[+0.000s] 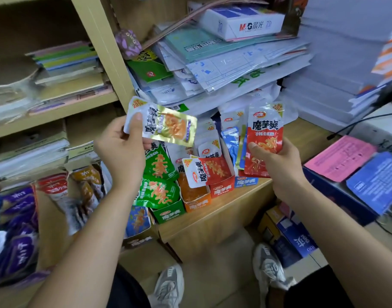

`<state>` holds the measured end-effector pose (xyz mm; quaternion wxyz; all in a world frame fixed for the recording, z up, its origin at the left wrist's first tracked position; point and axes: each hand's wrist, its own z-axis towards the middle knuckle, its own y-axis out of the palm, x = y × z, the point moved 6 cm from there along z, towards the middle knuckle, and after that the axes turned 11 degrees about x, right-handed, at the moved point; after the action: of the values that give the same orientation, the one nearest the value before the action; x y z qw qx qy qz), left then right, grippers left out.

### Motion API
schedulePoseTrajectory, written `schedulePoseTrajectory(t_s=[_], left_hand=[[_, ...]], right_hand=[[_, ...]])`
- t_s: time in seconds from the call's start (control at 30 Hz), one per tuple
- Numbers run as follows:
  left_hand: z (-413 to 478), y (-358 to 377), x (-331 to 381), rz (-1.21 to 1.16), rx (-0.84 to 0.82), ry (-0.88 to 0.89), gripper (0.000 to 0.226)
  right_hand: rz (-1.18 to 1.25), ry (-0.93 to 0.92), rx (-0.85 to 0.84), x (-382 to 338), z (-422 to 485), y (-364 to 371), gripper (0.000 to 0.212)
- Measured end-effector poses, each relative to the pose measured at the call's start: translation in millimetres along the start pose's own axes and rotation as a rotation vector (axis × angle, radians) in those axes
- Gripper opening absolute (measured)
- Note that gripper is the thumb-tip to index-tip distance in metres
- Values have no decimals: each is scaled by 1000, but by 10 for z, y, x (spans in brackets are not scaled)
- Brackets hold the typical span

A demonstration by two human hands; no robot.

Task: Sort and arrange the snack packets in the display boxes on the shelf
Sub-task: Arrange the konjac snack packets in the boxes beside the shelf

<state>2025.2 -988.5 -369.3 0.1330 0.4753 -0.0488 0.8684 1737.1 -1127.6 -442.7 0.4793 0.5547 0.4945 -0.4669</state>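
Observation:
My left hand [121, 150] pinches a yellow-gold snack packet [168, 125] by its white end, holding it sideways above the boxes. My right hand [277, 161] grips a small fan of packets with a red packet [265, 138] in front and blue ones [231, 143] behind. Below stand small display boxes on a wooden ledge [224, 210]: a green box [168, 213] stuffed with green packets [157, 192], an orange box [196, 200], a red box [221, 185] with a red packet [205, 171] lying across it, and a blue box [246, 181].
A blue packet [138, 221] leans in a box left of the green one. Purple, red and brown packets [19, 232] fill a bin at lower left. Stacked folders and paper [224, 63] crowd the shelf behind. Pink and blue sheets [355, 170] lie at right. My shoes [170, 285] show below.

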Motion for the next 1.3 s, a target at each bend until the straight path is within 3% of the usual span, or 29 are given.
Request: schedulePoseTrajectory(t_s=[0.23, 0.47, 0.57, 0.8, 1.0, 1.13, 1.3], left_hand=[[177, -670, 66, 77, 79, 24, 9], [428, -1299, -116, 154, 307, -30, 14], [436, -1392, -230, 158, 284, -48, 13], [362, -1358, -322, 196, 197, -58, 14], [463, -1625, -59, 295, 350, 192, 20], [404, -1705, -98, 454, 219, 212, 15], [207, -1538, -184, 600, -21, 163, 10]], right_hand=[[4, -48, -326, -64, -450, 600, 36], [-262, -439, -559, 28, -1036, 1123, 43], [-394, -505, -497, 128, -992, 1208, 45], [-388, -358, -256, 150, -531, 1101, 31], [-103, -186, -370, 74, -816, 1179, 31], [-46, -162, -517, 140, -1106, 1382, 33], [-230, -299, -657, 284, -1419, 1727, 43]])
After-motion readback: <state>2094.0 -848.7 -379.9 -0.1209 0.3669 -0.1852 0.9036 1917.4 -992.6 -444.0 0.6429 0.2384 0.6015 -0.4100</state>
